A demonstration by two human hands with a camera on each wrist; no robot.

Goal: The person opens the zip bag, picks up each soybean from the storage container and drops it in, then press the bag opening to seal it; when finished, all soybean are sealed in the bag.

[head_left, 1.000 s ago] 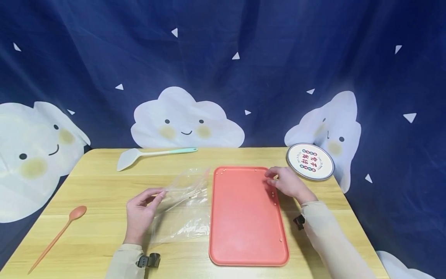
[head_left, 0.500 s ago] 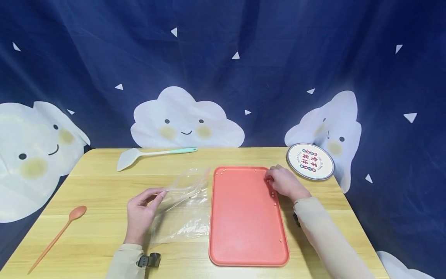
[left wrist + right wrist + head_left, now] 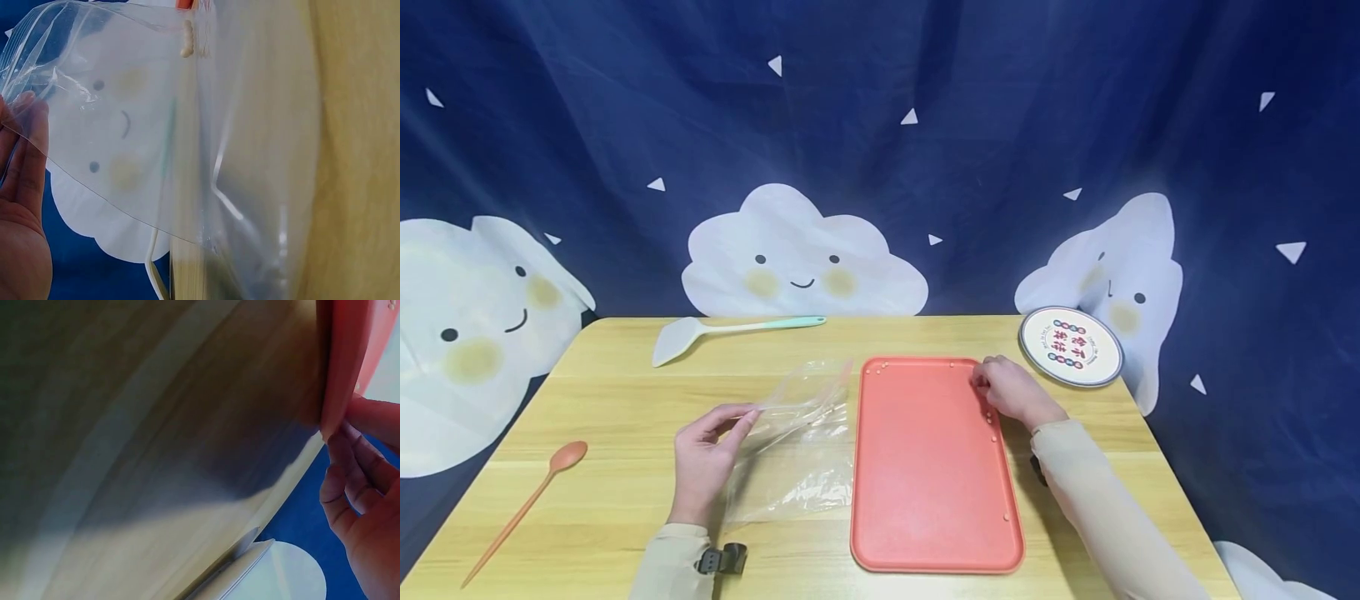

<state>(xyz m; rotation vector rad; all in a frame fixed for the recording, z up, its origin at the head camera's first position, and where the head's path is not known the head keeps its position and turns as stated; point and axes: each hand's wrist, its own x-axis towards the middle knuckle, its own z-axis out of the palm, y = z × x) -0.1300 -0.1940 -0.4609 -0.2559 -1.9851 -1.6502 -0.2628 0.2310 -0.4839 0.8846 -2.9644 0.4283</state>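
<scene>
My left hand [image 3: 706, 454] pinches the upper edge of a clear zip bag [image 3: 797, 483] between thumb and fingertips, its mouth raised and spread. In the left wrist view, a few small cream-coloured bean-like pieces [image 3: 187, 39] show through the film of the bag. A red rectangular tray [image 3: 928, 475] lies flat just right of the bag. Several small pale round pieces [image 3: 989, 417] sit along its edges and corners. My right hand [image 3: 1017, 392] is at the tray's far right corner, thumb and curled fingers pinching the rim in the right wrist view.
A white spatula with a mint handle [image 3: 737, 329] lies along the table's back edge. To the left is an orange long-handled spoon [image 3: 523, 515]. An oval plate with red lettering [image 3: 1071, 347] stands at the back right corner. Behind hangs a dark blue cloud-patterned curtain [image 3: 850, 108].
My right hand has closed from loosely bent fingers above the tray's far right corner to a pinch on its rim. The left hand and bag stay put.
</scene>
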